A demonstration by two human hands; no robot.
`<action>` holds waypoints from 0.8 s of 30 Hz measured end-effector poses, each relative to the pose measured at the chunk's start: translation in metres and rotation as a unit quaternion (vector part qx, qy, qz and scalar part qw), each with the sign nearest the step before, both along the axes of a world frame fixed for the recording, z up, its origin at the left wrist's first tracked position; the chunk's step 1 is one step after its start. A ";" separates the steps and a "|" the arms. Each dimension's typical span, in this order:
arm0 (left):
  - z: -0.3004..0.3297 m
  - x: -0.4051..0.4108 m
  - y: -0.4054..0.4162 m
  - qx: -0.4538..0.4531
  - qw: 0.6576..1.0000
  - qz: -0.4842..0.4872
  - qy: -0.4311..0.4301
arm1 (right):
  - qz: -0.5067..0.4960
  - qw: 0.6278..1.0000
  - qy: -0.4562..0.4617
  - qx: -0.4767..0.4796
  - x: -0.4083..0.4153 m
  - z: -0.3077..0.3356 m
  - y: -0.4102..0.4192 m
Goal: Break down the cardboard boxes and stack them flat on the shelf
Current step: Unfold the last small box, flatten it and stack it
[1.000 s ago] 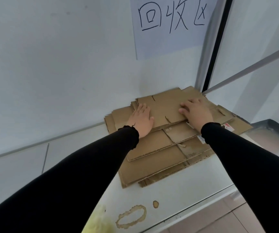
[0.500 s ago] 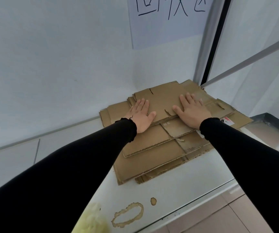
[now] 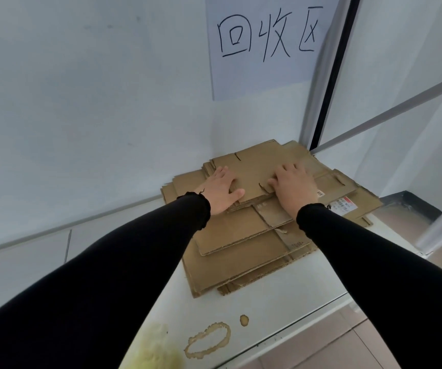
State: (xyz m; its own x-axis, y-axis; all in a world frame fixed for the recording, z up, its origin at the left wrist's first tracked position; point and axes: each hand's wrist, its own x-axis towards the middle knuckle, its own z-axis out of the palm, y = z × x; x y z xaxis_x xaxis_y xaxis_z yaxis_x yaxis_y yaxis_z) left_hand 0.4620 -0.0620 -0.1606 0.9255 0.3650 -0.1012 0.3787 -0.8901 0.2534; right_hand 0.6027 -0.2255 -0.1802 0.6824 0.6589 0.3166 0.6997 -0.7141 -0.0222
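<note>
A: 2 hands are on the pile. In the head view the left hand [image 3: 221,191] lies flat, fingers straight, thumb out, palm down on the topmost brown flattened cardboard sheet [image 3: 257,169]. The right hand [image 3: 293,186] rests on the same sheet with its fingers slightly bent, holding nothing as far as I can see.

B: And the task's thing?

A: The stack of flattened brown corrugated boxes [image 3: 241,249] sits on the white shelf surface [image 3: 267,310], pushed toward the back corner against the pale wall [image 3: 81,115].

B: How should this pressing go, in your judgement?

A: Keep both palms spread and lean weight straight down, so the top sheet's creases settle without sliding it. The layers are fanned out rather than squared, so nudging the edges into line would help the pile lie flatter.

B: Anything around it?

A: 1 white paper sign with handwritten black characters [image 3: 265,41] hangs on the wall above. A brown ring stain [image 3: 207,340] and a small spot mark the shelf's near part, beside a yellowish smear [image 3: 156,350]. A printed white label [image 3: 343,205] shows on a lower sheet at right. The grey metal upright [image 3: 321,75] stands just behind the stack's far corner and could limit pushing it further back.
</note>
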 end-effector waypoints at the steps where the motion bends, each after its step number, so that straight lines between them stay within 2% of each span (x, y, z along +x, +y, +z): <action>1: 0.003 -0.003 0.001 0.017 1.000 -0.005 0.007 | 0.004 1.000 0.010 0.003 -0.001 0.002 0.000; 5: 0.021 -0.011 -0.004 0.068 0.997 -0.011 0.043 | 0.005 0.999 0.038 0.000 -0.004 0.016 -0.003; 10: 0.046 -0.023 -0.012 0.032 0.996 -0.025 0.078 | -0.002 0.996 0.059 -0.063 -0.013 0.037 -0.008; 14: 0.071 -0.038 -0.020 0.044 0.992 -0.051 0.103 | -0.011 0.994 0.084 -0.067 -0.026 0.055 -0.012; 18: 0.091 -0.068 -0.019 0.046 0.994 -0.063 0.081 | -0.007 0.974 0.129 -0.186 -0.036 0.078 -0.017; 24: 0.125 -0.148 -0.017 0.015 0.998 -0.009 0.059 | 0.010 0.978 0.138 -0.156 -0.075 0.122 -0.028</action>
